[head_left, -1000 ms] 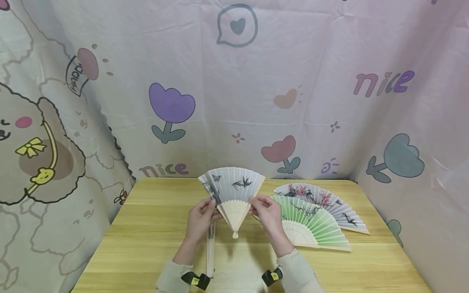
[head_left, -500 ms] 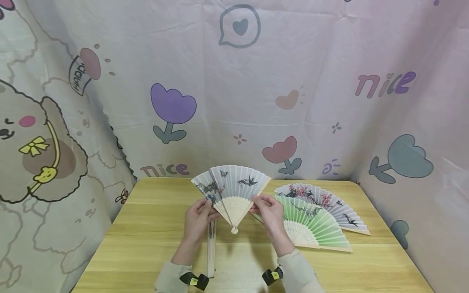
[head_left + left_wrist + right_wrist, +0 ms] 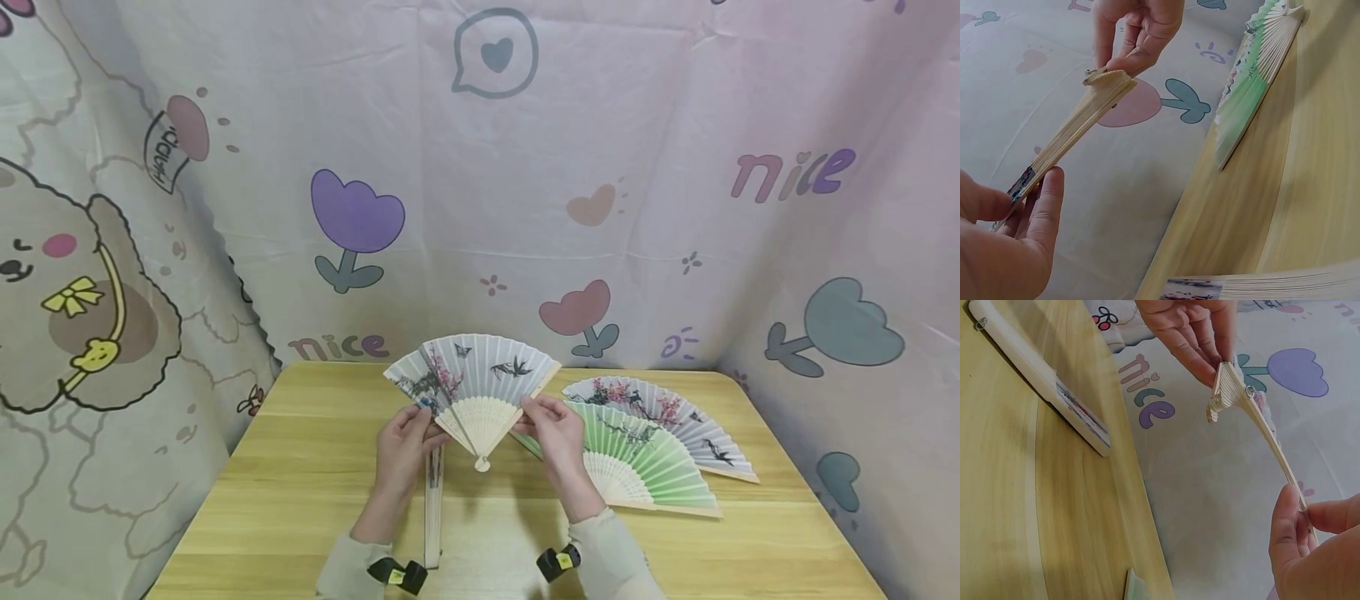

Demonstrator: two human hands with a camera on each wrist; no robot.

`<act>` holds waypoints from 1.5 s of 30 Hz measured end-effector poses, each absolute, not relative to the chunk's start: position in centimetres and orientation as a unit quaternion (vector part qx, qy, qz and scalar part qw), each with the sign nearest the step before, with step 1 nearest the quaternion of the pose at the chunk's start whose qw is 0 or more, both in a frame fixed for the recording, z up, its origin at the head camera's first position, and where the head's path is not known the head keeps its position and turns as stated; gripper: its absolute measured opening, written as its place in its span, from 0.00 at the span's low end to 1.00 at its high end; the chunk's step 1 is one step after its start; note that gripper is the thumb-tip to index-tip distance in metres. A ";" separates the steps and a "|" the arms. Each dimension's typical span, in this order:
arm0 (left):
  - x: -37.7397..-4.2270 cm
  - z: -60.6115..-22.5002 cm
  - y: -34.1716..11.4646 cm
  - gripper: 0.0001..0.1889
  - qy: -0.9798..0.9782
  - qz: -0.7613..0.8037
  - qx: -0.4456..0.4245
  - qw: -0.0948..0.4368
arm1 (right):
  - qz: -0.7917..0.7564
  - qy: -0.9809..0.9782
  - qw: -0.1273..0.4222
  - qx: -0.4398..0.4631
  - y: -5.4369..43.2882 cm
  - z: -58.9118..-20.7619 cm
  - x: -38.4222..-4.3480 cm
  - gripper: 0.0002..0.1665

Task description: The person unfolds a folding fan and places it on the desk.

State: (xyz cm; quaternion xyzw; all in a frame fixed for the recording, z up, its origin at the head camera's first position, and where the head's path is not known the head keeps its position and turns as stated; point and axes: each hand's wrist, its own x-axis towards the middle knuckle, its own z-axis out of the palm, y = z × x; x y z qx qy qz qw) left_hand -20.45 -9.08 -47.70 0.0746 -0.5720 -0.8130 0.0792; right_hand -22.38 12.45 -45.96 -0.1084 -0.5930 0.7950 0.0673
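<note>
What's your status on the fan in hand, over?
Left hand and right hand pinch opposite edges. Pale fan held above table, partly spread. Closed fan and green fan lie nearby, apart from it; no obstruction visible.

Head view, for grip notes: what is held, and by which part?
One partly spread grey folding fan: the left hand pinches its left side, the right hand its right side, each near the inner edge of its printed leaf.

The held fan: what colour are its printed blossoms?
The held fan has pink blossoms, clearest in the head view.
</note>
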 end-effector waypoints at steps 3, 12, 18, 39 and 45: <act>-20.4 -47.7 -9.1 0.14 -0.572 -0.812 0.073 0.089 | 0.800 -0.585 0.072 -0.108 12.5 -46.0 -22.4 0.13; -20.5 -47.7 -9.2 0.12 -0.562 -0.813 0.093 0.118 | 0.820 -0.556 0.080 -0.110 12.6 -46.3 -22.4 0.10; -20.6 -47.9 -9.2 0.10 -0.543 -0.824 0.090 0.134 | 0.826 -0.545 0.084 -0.117 12.6 -46.3 -22.4 0.04; -20.7 -47.9 -9.1 0.08 -0.501 -0.841 0.119 0.165 | 0.843 -0.512 0.093 -0.134 12.6 -46.6 -22.3 0.08; -20.7 -47.9 -8.8 0.11 -0.503 -0.838 0.129 0.166 | 0.845 -0.504 0.103 -0.146 12.5 -46.7 -22.3 0.07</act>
